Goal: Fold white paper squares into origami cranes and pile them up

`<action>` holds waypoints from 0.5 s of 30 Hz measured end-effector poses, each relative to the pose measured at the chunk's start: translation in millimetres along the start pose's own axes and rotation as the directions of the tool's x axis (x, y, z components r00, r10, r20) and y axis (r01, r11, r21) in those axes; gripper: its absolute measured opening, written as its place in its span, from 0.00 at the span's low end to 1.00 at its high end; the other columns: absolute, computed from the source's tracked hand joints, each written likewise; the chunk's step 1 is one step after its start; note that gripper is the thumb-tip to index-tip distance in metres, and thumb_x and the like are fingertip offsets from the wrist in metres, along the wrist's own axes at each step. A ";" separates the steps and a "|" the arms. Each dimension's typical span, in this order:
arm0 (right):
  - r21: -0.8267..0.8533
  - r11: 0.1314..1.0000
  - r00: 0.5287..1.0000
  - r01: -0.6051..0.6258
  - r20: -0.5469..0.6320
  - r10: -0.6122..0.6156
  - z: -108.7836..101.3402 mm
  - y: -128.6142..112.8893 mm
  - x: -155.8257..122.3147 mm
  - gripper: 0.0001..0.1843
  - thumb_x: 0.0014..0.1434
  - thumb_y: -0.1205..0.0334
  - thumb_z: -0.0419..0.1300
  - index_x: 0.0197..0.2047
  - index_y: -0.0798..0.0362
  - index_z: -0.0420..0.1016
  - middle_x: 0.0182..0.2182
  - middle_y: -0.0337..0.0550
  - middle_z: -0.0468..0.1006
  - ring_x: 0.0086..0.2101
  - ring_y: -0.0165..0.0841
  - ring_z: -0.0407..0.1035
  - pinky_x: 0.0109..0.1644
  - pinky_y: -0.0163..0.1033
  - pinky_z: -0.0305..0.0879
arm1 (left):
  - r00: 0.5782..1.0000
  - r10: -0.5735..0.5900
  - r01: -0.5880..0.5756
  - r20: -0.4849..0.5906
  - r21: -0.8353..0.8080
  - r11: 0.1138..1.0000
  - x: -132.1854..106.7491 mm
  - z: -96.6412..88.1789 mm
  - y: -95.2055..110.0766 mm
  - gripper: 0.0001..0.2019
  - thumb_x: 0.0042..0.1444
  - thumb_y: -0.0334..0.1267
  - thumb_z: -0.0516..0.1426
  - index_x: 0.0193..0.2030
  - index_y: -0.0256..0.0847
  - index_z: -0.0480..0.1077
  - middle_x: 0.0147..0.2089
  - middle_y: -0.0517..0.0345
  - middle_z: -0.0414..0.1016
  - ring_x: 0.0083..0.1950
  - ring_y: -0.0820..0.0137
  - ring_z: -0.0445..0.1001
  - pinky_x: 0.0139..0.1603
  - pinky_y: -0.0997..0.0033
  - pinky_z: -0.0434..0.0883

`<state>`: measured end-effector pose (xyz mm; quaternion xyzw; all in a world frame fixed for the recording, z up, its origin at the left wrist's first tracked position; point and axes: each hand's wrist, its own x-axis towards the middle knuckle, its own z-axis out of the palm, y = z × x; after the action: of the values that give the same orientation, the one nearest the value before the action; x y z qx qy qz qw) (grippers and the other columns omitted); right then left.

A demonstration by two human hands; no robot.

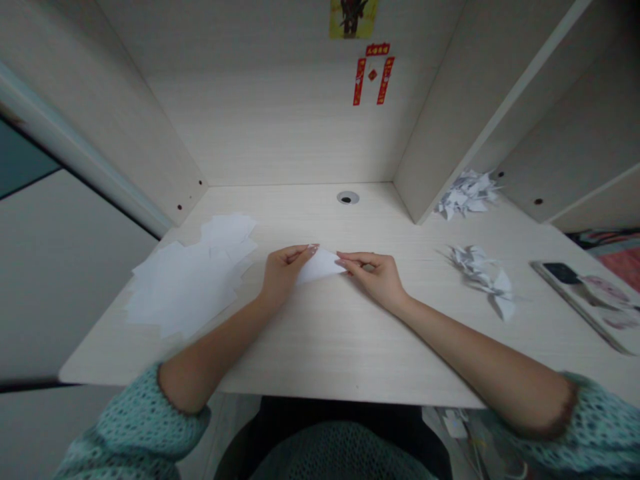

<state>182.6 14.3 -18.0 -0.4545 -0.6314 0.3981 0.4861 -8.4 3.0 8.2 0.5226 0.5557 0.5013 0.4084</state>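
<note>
A small sheet of white paper is stretched between my two hands over the middle of the desk. My left hand pinches its upper left part, thumb and fingers pressed together, and covers some of that side. At the opposite end, the thumb and forefinger of my right hand close on the right corner. The sheet has a slanted outline at the right; whether it is folded, I cannot tell.
Loose white sheets lie spread at the left. Folded paper pieces sit at the right, with a larger heap behind the upright panel. A phone lies far right. The desk has a cable hole.
</note>
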 end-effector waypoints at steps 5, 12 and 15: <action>0.009 1.000 1.000 -0.002 -0.002 0.002 -0.1 0.0 0.0 0.15 0.49 0.51 0.66 0.36 0.50 0.83 0.35 0.46 0.83 0.28 0.34 0.72 0.34 0.39 0.67 | 1.000 -0.004 0.004 -0.001 0.009 1.000 0.3 -0.6 -2.5 0.16 0.50 0.48 0.61 0.41 0.41 0.78 0.43 0.53 0.81 0.44 0.62 0.77 0.44 0.68 0.70; 0.013 1.000 1.000 -0.016 0.011 0.016 -0.8 -1.1 0.0 0.14 0.49 0.51 0.66 0.36 0.50 0.83 0.37 0.46 0.83 0.29 0.35 0.73 0.35 0.40 0.69 | 0.999 -0.042 0.042 0.004 0.005 0.999 0.8 -0.6 1.4 0.15 0.50 0.45 0.61 0.42 0.40 0.78 0.44 0.53 0.80 0.45 0.63 0.76 0.46 0.67 0.69; 0.011 1.000 1.000 -0.013 0.013 0.013 -1.0 -1.1 0.5 0.14 0.49 0.51 0.66 0.36 0.50 0.83 0.37 0.46 0.83 0.28 0.35 0.74 0.34 0.40 0.69 | 0.998 -0.064 0.064 0.006 -0.003 0.998 0.9 -0.3 1.8 0.16 0.50 0.45 0.61 0.42 0.40 0.78 0.44 0.52 0.80 0.45 0.63 0.76 0.46 0.68 0.69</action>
<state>183.3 14.5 -16.6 -0.4534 -0.6292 0.4077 0.4820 -8.5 3.8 10.1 0.5052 0.5701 0.4876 0.4266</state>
